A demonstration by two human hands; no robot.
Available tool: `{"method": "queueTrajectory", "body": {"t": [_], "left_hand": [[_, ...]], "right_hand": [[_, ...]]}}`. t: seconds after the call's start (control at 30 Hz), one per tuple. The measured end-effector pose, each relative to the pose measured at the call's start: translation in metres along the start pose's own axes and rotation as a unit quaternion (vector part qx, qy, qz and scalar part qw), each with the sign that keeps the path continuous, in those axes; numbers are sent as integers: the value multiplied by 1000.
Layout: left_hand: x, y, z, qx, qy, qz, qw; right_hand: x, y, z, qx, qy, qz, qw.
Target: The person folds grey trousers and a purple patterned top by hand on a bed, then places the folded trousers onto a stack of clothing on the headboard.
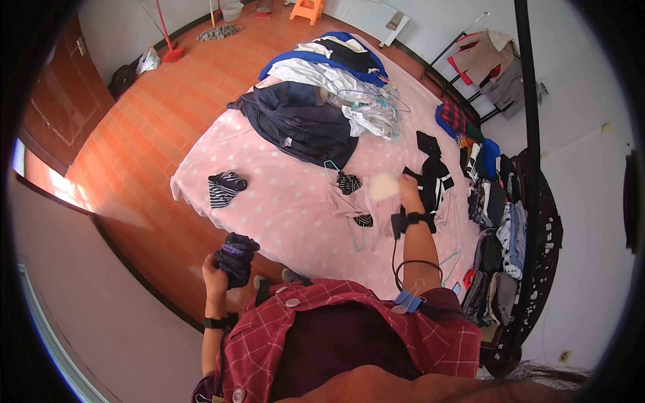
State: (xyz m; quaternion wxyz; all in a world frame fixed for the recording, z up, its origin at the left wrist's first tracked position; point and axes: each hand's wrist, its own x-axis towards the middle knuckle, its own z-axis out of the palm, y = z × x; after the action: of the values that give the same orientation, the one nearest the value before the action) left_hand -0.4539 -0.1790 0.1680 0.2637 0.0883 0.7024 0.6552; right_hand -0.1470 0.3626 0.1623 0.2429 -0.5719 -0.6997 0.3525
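Observation:
My left hand [213,277] is closed round a crumpled dark navy cloth [236,260], held off the bed's near left edge. Over the bed, my right hand [408,191] has its fingers curled at the edge of a light pink garment [383,209] with a cream patch; the fingertips are partly hidden. Just past this hand lies a black garment with white stripes [438,180]. Left of the pink garment are a small black patterned cloth [349,182] and a light green hanger [361,236]. A folded striped black-and-white piece [226,189] lies near the bed's left side.
A heap of clothes [295,124], dark, white and blue, covers the far part of the pink dotted bed [282,221]. Folded clothes [494,232] line the right side beside a dark pole [529,134]. A rack [480,64] holds garments; an orange stool [307,10] stands beyond.

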Motion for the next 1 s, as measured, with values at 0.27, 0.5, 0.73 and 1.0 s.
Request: {"method": "queueTrajectory", "body": {"t": [0.27, 0.5, 0.73, 1.0], "left_hand": [[23, 48, 70, 33, -8, 80, 996], [11, 17, 122, -25, 34, 6, 999], [66, -50, 173, -217, -38, -69, 973], [130, -165, 207, 73, -6, -271, 960]], "right_hand": [[51, -210, 16, 379, 18, -255, 889], [21, -237, -51, 426, -68, -205, 878], [-56, -151, -92, 372, -76, -155, 912], [-109, -68, -121, 332, -138, -37, 933]]}}
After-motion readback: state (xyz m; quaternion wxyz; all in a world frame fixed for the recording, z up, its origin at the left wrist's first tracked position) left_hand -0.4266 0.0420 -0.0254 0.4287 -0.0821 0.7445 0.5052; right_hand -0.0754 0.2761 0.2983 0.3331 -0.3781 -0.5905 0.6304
